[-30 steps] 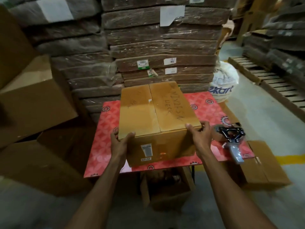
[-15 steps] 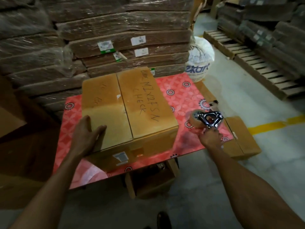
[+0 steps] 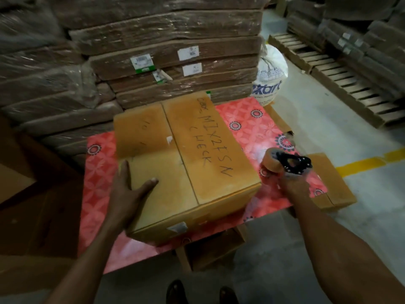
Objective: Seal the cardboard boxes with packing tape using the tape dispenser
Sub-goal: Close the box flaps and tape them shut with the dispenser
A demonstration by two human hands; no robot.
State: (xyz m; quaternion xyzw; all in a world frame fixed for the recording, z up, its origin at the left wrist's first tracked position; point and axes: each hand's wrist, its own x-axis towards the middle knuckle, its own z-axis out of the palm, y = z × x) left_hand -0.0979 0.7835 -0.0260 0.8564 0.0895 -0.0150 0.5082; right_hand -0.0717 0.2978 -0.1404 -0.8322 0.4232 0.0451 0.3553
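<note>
Warehouse stacks of shrink-wrapped cartons (image 3: pixel 171 40) loom behind the cardboard box (image 3: pixel 210 154), which sits on the red patterned table (image 3: pixel 252 128). And the right hand (image 3: pixel 291 185) has let go of the box's near corner: it's now curled round the handle of the tape dispenser (image 3: pixel 289 162), raised just right of the box. The left hand (image 3: pixel 129 194) has slid onto the box's left flap, fingers spread flat, pressing down. The centre seam (image 3: pixel 182 156) is bare, with no tape yet. Positioning looks finished, and the first strip should come next.
</note>
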